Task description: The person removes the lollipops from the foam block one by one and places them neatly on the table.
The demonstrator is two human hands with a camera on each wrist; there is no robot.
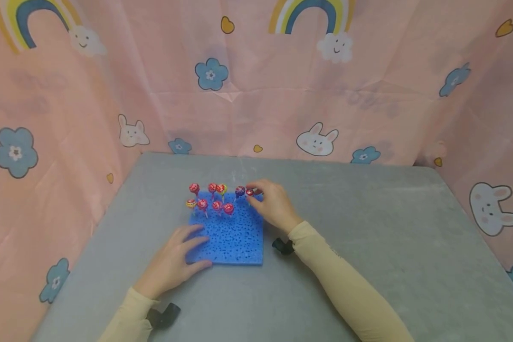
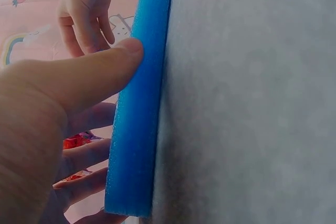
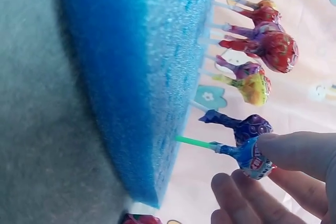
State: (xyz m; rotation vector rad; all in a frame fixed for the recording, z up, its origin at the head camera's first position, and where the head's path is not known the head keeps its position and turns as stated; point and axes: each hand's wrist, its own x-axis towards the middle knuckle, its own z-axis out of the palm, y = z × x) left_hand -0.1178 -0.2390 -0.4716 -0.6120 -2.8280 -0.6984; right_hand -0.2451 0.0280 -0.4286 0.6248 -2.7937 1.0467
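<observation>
A blue foam board (image 1: pixel 235 242) lies on the table, with several wrapped lollipops standing by their sticks along its far part. At its far right corner my right hand (image 1: pixel 275 204) pinches the head of a lollipop (image 3: pixel 254 161) in a blue wrapper, whose green stick meets the foam. Right beside that one stands a dark purple lollipop (image 1: pixel 240 191). My left hand (image 1: pixel 173 259) rests at the board's near left corner, fingers spread over the top. In the left wrist view its thumb (image 2: pixel 118 59) lies against the board's side.
Red lollipops (image 1: pixel 203 204) and a yellow one (image 1: pixel 190 204) stand in two rows at the far left of the board. Part of a red wrapped thing (image 3: pixel 140 219) shows past the board's corner. A pink patterned curtain (image 1: pixel 256 95) hangs behind the grey table (image 1: pixel 367 228).
</observation>
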